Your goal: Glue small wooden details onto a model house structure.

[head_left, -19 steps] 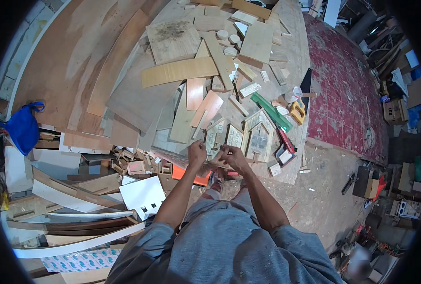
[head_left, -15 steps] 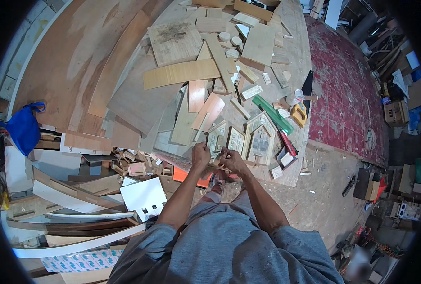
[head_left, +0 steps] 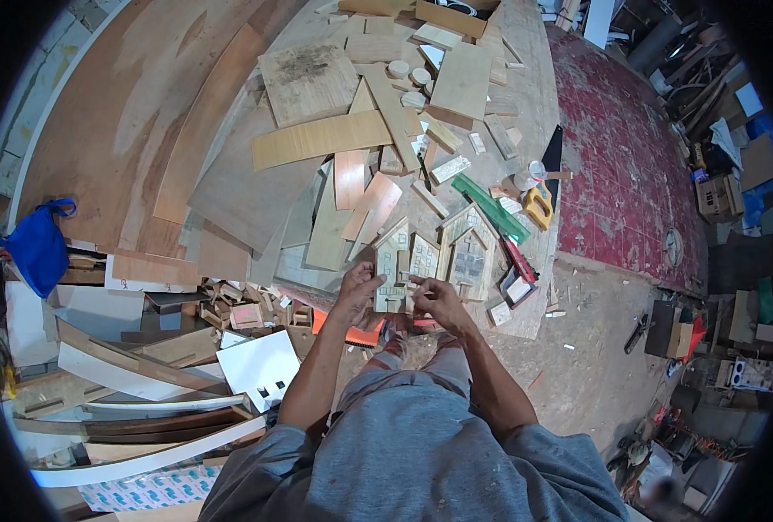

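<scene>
presently, left hand (head_left: 358, 294) is holding a house-shaped panel (head_left: 392, 260); right hand (head_left: 438, 302) is pinching narrowly, contents unclear; green strip (head_left: 491, 209) and yellow-handled saw (head_left: 539, 197) are lying toward the surface's (head_left: 530, 96) right edge.

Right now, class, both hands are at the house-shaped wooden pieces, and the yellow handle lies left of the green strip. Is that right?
Not quite: the head view shows the yellow handle right of the green strip. The left hand and right hand are at the house-shaped wooden pieces.
</scene>
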The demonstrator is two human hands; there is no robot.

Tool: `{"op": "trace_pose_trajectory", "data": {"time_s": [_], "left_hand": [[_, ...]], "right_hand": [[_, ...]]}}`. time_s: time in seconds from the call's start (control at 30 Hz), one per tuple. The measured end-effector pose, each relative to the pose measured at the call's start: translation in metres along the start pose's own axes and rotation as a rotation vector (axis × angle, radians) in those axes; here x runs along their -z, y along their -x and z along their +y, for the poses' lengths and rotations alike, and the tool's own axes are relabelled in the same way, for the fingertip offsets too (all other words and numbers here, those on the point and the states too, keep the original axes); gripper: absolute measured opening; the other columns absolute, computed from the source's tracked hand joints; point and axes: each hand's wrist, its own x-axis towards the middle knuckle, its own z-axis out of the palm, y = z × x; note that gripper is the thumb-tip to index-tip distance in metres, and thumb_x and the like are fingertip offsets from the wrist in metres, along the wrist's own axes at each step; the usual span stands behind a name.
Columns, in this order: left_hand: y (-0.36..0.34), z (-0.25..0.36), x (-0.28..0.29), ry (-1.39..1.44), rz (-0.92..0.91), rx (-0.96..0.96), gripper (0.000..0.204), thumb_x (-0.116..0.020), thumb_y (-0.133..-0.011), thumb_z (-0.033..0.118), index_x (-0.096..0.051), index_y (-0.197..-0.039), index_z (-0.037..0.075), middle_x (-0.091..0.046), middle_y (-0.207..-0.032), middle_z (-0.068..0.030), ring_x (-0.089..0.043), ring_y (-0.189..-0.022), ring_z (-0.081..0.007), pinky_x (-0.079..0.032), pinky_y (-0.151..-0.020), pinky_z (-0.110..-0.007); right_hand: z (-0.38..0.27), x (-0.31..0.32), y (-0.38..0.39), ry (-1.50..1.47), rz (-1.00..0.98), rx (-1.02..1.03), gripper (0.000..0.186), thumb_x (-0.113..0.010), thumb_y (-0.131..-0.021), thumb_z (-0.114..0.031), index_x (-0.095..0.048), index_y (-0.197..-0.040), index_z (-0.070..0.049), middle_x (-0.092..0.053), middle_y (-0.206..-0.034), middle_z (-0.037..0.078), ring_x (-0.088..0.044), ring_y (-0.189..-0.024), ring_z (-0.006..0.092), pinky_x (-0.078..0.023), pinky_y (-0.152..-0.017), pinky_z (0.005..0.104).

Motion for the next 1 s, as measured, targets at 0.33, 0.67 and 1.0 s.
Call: {"op": "trace_pose_trajectory", "data": {"time_s": [0.33,0.67,1.0], "left_hand": [[0.076,0.121,-0.106,-0.198,0.035,-0.681,0.025,-0.064,-0.09,0.004,-0.049,-0.11,0.001,-0.063,-0.098,-0.0074,-0.061,-0.09,-0.0096,-0.048,-0.075,-0.022],[0.105,0.142,-0.167,-0.099,-0.09,-0.936,0.034,-0.061,-0.09,-0.003,-0.045,-0.12,-0.005,-0.062,-0.108,-0.0147,-0.061,-0.099,-0.0151,-0.049,-0.086,-0.027],[0.107,0.162,-0.179,0.031,-0.315,-0.807,0.039,-0.06,-0.089,-0.006,-0.042,-0.124,-0.002,-0.063,-0.111,-0.0153,-0.061,-0.104,-0.0168,-0.047,-0.095,-0.032]], "right_hand": [[-0.137,-0.013,0.076,-0.093,0.274,0.349,0.005,-0.066,-0.088,-0.001,-0.061,-0.088,-0.001,-0.063,-0.075,0.005,-0.061,-0.067,0.0121,-0.05,-0.062,0.0264],[-0.195,0.006,0.096,-0.206,0.35,0.515,0.014,-0.066,-0.089,-0.002,-0.068,-0.103,0.002,-0.068,-0.088,0.005,-0.063,-0.075,0.0104,-0.051,-0.067,0.0235],[-0.213,0.016,0.109,-0.31,0.222,0.558,0.012,-0.064,-0.089,0.001,-0.064,-0.101,0.003,-0.065,-0.09,0.009,-0.062,-0.072,0.0143,-0.053,-0.065,0.0272]]}}
